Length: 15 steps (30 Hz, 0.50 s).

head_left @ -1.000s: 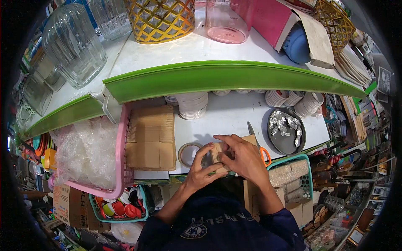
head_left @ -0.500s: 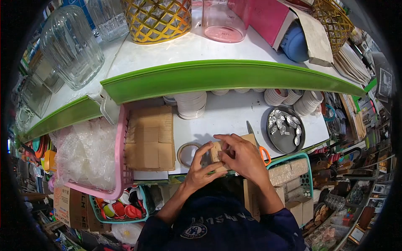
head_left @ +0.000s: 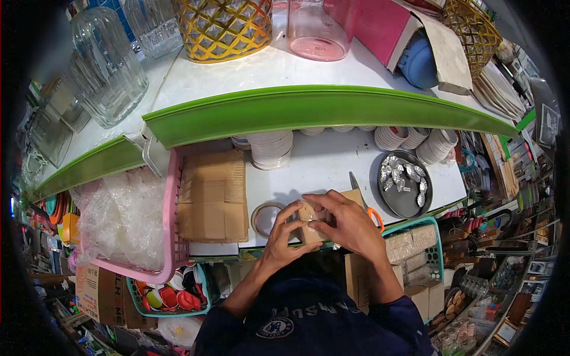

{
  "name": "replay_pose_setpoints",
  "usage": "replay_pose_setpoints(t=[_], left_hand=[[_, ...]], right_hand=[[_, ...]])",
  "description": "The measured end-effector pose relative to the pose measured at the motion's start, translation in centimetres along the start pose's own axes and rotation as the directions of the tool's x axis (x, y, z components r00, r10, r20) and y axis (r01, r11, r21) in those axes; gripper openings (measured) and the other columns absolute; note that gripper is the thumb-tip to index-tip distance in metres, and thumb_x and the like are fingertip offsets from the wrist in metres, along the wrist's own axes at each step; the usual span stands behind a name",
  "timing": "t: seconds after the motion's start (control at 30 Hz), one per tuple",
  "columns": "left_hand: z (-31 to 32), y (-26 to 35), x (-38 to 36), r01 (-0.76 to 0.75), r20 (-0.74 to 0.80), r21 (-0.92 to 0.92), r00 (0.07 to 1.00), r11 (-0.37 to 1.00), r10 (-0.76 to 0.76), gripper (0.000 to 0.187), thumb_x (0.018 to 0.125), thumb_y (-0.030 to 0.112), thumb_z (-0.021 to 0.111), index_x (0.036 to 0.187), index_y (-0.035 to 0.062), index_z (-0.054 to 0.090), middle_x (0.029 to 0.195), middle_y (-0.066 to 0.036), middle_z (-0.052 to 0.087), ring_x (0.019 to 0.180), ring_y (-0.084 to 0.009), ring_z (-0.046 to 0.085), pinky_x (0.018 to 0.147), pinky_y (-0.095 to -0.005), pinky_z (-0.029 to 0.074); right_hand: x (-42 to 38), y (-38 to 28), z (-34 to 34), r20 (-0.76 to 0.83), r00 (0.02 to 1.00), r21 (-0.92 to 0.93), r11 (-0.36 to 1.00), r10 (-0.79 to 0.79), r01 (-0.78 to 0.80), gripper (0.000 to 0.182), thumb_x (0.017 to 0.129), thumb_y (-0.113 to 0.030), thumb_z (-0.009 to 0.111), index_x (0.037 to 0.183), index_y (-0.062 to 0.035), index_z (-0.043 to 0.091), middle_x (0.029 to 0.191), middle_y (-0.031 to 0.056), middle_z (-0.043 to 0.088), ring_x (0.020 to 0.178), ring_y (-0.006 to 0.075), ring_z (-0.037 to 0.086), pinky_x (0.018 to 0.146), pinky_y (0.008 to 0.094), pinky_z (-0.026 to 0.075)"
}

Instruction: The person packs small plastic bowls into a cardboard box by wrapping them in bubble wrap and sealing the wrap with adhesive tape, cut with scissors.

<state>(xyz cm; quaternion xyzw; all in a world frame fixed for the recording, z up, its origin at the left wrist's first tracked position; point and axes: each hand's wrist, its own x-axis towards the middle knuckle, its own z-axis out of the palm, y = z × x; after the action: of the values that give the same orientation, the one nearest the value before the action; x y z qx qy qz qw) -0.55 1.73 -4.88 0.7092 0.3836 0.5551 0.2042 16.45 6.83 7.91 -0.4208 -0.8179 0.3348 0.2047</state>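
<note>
A small brown cardboard box [head_left: 310, 231] is held between my two hands over the front edge of the white shelf. My left hand [head_left: 285, 240] grips its left side, thumb low and fingers curled along it. My right hand [head_left: 350, 225] closes on the box from the right, its thumb and fingers pressing on the upper face. A roll of tape [head_left: 255, 221] lies flat beside my left fingers. Scissors with an orange handle [head_left: 376, 219] lie just right of my right hand, partly hidden. A flat piece of cardboard [head_left: 355, 196] shows behind my right knuckles.
A dark round pan [head_left: 389, 199] with small foil moulds is at the right. Left stand a flattened cardboard box [head_left: 212, 202] and a pink basket [head_left: 173, 225] of bubble wrap. A green shelf edge [head_left: 332, 110] crosses above my hands. Teal baskets [head_left: 440, 249] flank me below.
The small box has turned slightly, showing more of its front face. My right thumb and fingers have shifted a little on it; both hands stay in the same place.
</note>
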Motion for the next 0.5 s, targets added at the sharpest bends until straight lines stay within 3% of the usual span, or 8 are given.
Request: replay_pose_setpoints(t=[0.07, 0.2, 0.4, 0.5], left_hand=[[0.0, 0.1, 0.0, 0.031, 0.008, 0.014, 0.999, 0.999, -0.031, 0.065, 0.064, 0.016, 0.090, 0.117, 0.0084, 0.053, 0.138, -0.020, 0.041, 0.132, -0.0386, 0.042, 0.106, -0.0467, 0.042], [-0.1, 0.2, 0.0, 0.039, 0.036, 0.066, 0.998, 0.997, -0.042, 0.057, 0.064, 0.016, 0.089, 0.110, 0.0075, 0.058, 0.137, -0.020, 0.042, 0.131, -0.0383, 0.043, 0.106, -0.0467, 0.043], [-0.1, 0.0, 0.3, -0.071, 0.013, 0.071, 0.997, 0.995, 0.070, 0.049, 0.062, 0.017, 0.090, 0.103, 0.0090, 0.064, 0.137, -0.019, 0.043, 0.129, -0.0393, 0.045, 0.105, -0.0475, 0.044], [-0.2, 0.1, 0.3, -0.072, 0.009, 0.062, 0.997, 0.995, 0.071, 0.049, 0.061, 0.016, 0.090, 0.102, 0.0089, 0.064, 0.137, -0.019, 0.043, 0.127, -0.0397, 0.046, 0.104, -0.0482, 0.044]], right_hand=[[-0.1, -0.4, -0.6, 0.100, 0.995, -0.049, 0.998, 0.031, -0.027, 0.056, 0.080, -0.013, 0.072, 0.132, -0.0118, 0.054, 0.106, 0.0135, 0.058, 0.088, 0.0332, 0.063, 0.076, 0.0417, 0.051], [-0.4, -0.1, -0.9, 0.131, 0.991, -0.009, 1.000, 0.007, -0.006, 0.058, 0.080, -0.015, 0.073, 0.134, -0.0124, 0.053, 0.103, 0.0131, 0.057, 0.088, 0.0338, 0.062, 0.078, 0.0422, 0.050], [-0.5, 0.0, -1.1, 0.107, 0.994, 0.011, 1.000, -0.007, 0.006, 0.054, 0.083, -0.016, 0.071, 0.133, -0.0121, 0.054, 0.100, 0.0127, 0.057, 0.085, 0.0306, 0.062, 0.075, 0.0402, 0.050], [-0.8, -0.2, -1.4, -0.009, 1.000, 0.101, 0.995, 0.008, -0.007, 0.041, 0.085, -0.015, 0.068, 0.125, -0.0097, 0.061, 0.097, 0.0126, 0.060, 0.083, 0.0288, 0.062, 0.074, 0.0375, 0.050]])
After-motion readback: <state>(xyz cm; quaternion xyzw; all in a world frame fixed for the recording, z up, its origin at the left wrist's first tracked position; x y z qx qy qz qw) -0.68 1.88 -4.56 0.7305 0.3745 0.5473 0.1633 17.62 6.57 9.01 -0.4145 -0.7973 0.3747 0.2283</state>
